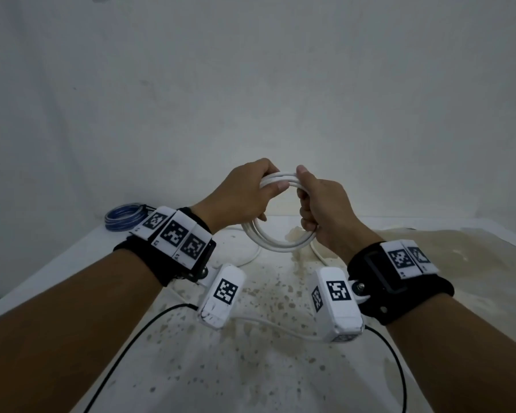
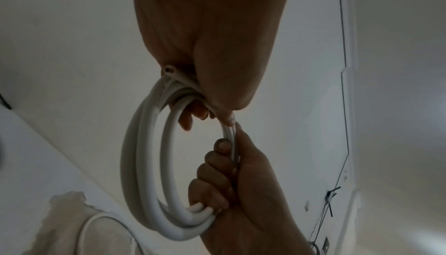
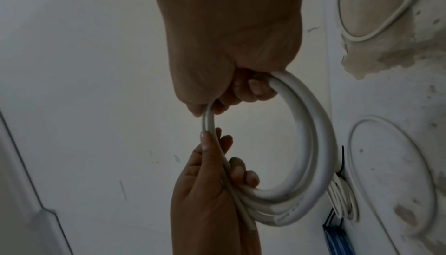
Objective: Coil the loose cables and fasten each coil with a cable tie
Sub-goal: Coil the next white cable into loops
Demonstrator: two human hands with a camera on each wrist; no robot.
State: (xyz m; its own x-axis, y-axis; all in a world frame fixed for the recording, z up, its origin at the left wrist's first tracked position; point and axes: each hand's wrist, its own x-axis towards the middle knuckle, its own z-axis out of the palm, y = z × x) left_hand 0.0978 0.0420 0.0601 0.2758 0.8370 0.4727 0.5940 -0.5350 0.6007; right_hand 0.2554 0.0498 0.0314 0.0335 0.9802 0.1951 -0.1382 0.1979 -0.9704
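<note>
Counted one white cable coil (image 1: 276,242), gripped by left hand (image 1: 245,193) and right hand (image 1: 325,210); one blue coil (image 1: 122,220) on table (image 1: 72,263).

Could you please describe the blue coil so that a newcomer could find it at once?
Look to the white table's far left corner, by the wall. The blue coil lies flat there, beyond the left hand. It is the only blue one; the coil held in both hands is white.

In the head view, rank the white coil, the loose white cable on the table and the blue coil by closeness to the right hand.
1. white coil: gripped by the right hand.
2. loose white cable: on the table below.
3. blue coil: far left, behind the left wrist.
</note>
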